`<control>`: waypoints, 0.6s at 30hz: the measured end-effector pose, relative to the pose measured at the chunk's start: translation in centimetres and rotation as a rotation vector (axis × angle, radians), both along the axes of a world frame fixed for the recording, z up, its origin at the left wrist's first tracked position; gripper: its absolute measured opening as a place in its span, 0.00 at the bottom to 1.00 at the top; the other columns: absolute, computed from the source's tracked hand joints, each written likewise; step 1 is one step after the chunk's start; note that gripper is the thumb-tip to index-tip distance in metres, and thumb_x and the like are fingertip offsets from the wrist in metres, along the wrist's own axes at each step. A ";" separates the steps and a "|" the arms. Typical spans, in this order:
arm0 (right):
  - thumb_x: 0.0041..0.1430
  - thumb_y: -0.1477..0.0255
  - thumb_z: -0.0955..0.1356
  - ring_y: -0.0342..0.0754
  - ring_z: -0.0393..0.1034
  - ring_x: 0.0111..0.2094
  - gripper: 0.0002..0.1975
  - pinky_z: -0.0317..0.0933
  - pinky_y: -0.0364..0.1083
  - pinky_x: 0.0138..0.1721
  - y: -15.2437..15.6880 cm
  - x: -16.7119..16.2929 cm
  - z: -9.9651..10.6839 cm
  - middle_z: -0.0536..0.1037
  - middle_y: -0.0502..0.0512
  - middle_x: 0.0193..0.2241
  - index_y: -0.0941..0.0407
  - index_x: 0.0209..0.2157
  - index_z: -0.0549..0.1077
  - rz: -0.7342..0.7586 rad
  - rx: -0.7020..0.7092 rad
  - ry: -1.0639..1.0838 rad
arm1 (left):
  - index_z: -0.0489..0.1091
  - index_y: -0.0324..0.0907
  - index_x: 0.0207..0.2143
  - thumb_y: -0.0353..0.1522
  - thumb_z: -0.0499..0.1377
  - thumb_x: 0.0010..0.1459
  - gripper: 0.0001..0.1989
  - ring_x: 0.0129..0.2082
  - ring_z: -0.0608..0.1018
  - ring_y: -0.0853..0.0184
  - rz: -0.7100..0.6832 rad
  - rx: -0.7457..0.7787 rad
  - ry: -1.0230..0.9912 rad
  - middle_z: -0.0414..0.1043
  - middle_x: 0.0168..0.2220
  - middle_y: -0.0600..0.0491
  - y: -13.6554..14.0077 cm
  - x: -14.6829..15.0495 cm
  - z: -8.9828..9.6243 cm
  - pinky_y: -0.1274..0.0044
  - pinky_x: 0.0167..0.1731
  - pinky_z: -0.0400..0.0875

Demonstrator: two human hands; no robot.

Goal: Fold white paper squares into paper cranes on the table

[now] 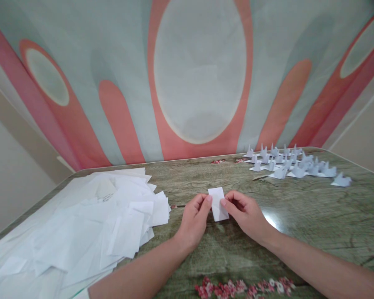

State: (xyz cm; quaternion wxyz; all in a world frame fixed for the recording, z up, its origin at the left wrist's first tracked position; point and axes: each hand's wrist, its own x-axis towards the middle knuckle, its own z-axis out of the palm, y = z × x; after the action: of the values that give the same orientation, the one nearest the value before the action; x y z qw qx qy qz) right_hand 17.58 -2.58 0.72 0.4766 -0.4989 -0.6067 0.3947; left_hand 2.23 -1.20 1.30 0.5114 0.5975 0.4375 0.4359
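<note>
A small white rectangle of folded paper (218, 207) is held between my two hands above the middle of the table. My left hand (195, 216) pinches its left edge, thumb on top. On the opposite edge, my right hand (245, 214) grips the paper the same way, with the thumb on its face and the other fingers curled behind. The paper stands slightly tilted, its top edge away from me. How many layers it has, I cannot tell.
A wide heap of loose white paper sheets (81, 224) covers the table's left side. Several folded white paper birds (280, 171) stand in rows at the back right. The wood-patterned table (314, 216) bears printed pink flowers near its front. A patterned curtain (199, 74) hangs behind.
</note>
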 end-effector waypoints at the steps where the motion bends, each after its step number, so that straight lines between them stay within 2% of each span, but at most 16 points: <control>1: 0.55 0.67 0.64 0.40 0.53 0.21 0.11 0.49 0.40 0.22 0.0 0.0 0.0 0.59 0.45 0.19 0.57 0.23 0.63 -0.001 -0.001 0.002 | 0.64 0.38 0.26 0.39 0.51 0.58 0.14 0.24 0.62 0.73 0.005 -0.003 -0.024 0.60 0.23 0.58 0.0 0.0 0.0 0.82 0.26 0.58; 4: 0.55 0.67 0.64 0.39 0.53 0.21 0.11 0.49 0.40 0.22 0.0 0.0 0.1 0.59 0.45 0.18 0.57 0.23 0.63 -0.013 -0.002 0.003 | 0.65 0.39 0.34 0.37 0.53 0.57 0.09 0.29 0.67 0.71 0.006 -0.022 -0.153 0.66 0.28 0.56 0.1 0.2 -0.1 0.81 0.30 0.62; 6: 0.55 0.66 0.64 0.40 0.54 0.21 0.11 0.50 0.40 0.22 0.0 0.0 0.1 0.60 0.45 0.19 0.57 0.23 0.64 -0.025 0.004 0.009 | 0.64 0.40 0.38 0.35 0.56 0.54 0.10 0.31 0.70 0.70 -0.007 -0.020 -0.209 0.68 0.31 0.54 0.1 0.3 -0.2 0.79 0.33 0.64; 11: 0.56 0.64 0.63 0.41 0.56 0.22 0.12 0.53 0.41 0.23 0.2 0.1 -0.1 0.64 0.47 0.20 0.58 0.25 0.66 0.000 -0.001 0.061 | 0.66 0.38 0.30 0.33 0.60 0.50 0.07 0.27 0.70 0.71 0.039 -0.008 -0.155 0.69 0.27 0.54 0.1 0.4 -0.2 0.79 0.30 0.65; 18: 0.55 0.63 0.64 0.40 0.56 0.21 0.13 0.52 0.40 0.21 0.2 0.0 -0.1 0.64 0.47 0.19 0.58 0.25 0.67 -0.016 0.012 0.010 | 0.68 0.37 0.32 0.34 0.61 0.48 0.10 0.28 0.71 0.70 0.015 -0.055 -0.162 0.71 0.28 0.53 0.1 0.4 0.0 0.77 0.32 0.66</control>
State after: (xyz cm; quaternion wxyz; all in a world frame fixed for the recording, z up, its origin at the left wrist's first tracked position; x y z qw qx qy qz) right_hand 17.58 -2.40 0.60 0.4857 -0.4989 -0.6027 0.3898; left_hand 2.61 -1.11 1.27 0.5579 0.5428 0.4112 0.4744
